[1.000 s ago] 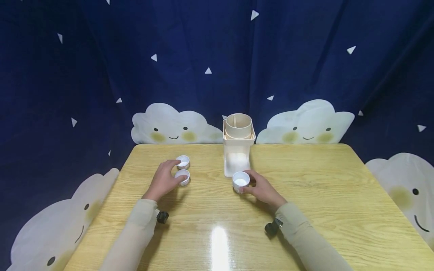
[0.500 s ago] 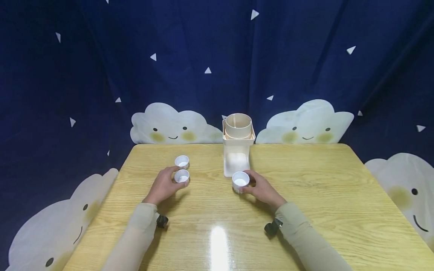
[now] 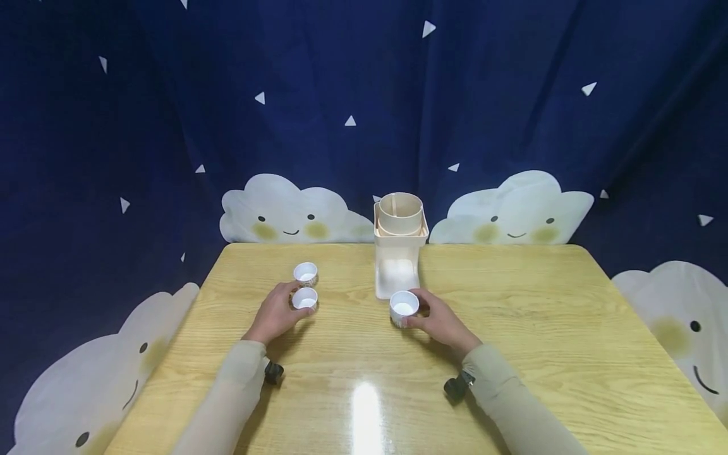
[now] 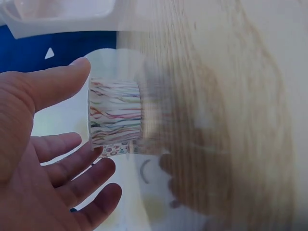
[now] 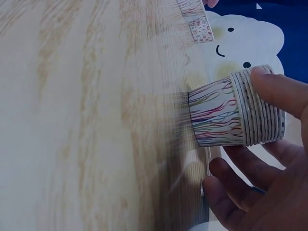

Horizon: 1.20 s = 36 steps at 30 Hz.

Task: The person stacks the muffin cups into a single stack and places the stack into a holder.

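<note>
My left hand (image 3: pixel 275 314) holds a white paper baking cup (image 3: pixel 305 297) at its rim, thumb on the near side and fingers on the far side. In the left wrist view this cup (image 4: pixel 115 113) shows wavy coloured lines. Just behind it stands a second paper cup (image 3: pixel 305 273), whose small printed pattern shows in the wrist views. My right hand (image 3: pixel 442 323) grips a stack of nested paper cups (image 3: pixel 404 306) between thumb and fingers. Seen from the right wrist, the stack (image 5: pixel 216 113) has several rims packed together and the same wavy lines.
Beyond the stack stands a cream plastic stand (image 3: pixel 398 243) with a round open tube (image 3: pixel 400 218) at its top. The wooden table (image 3: pixel 529 316) ends at a dark blue curtain (image 3: pixel 318 76) printed with clouds and triangles.
My left hand has drawn back from the far cup and lowered, its thumb and fingers closing around the near cup. The right hand keeps holding the stack in place.
</note>
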### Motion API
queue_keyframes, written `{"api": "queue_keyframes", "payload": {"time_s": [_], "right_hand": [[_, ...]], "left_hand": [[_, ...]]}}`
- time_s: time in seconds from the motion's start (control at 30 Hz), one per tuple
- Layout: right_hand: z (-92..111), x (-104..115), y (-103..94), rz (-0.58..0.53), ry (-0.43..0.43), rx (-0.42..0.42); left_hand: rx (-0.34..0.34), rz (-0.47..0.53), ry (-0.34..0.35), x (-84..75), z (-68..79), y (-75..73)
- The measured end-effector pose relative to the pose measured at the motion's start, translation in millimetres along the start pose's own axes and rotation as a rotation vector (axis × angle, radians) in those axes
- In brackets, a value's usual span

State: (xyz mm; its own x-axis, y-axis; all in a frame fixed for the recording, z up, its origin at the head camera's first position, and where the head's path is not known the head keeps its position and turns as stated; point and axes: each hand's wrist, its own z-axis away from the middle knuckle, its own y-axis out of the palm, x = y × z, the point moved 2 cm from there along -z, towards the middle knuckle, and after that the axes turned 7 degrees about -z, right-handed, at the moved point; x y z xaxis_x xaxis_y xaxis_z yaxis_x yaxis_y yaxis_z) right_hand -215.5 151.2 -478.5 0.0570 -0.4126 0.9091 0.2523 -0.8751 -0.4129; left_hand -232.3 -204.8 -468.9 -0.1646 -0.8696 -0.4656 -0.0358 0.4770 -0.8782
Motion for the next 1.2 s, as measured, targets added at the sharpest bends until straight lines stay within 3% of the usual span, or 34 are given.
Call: {"api": "queue_keyframes", "payload": {"time_s": [0.33, 0.67, 0.83, 1.2], "right_hand": [[0.3, -0.8, 0.1, -0.005, -0.019, 0.013], [-0.8, -0.2, -0.1, -0.009, -0.025, -0.009], [-1.7, -0.6, -1.8, 0.025, -0.051, -0.008], [-1.1, 3.1, 0.8, -0.014, -0.068, -0.008]], "left_hand": [[0.058, -0.013, -0.061, 1.1, -1.5, 4.4], [0.039, -0.042, -0.042, 1.3, -1.7, 4.7], [0.030, -0.027, -0.043, 2.7, -1.2, 4.7], [0.025, 0.016, -0.044, 4.2, -1.0, 3.4]]}}
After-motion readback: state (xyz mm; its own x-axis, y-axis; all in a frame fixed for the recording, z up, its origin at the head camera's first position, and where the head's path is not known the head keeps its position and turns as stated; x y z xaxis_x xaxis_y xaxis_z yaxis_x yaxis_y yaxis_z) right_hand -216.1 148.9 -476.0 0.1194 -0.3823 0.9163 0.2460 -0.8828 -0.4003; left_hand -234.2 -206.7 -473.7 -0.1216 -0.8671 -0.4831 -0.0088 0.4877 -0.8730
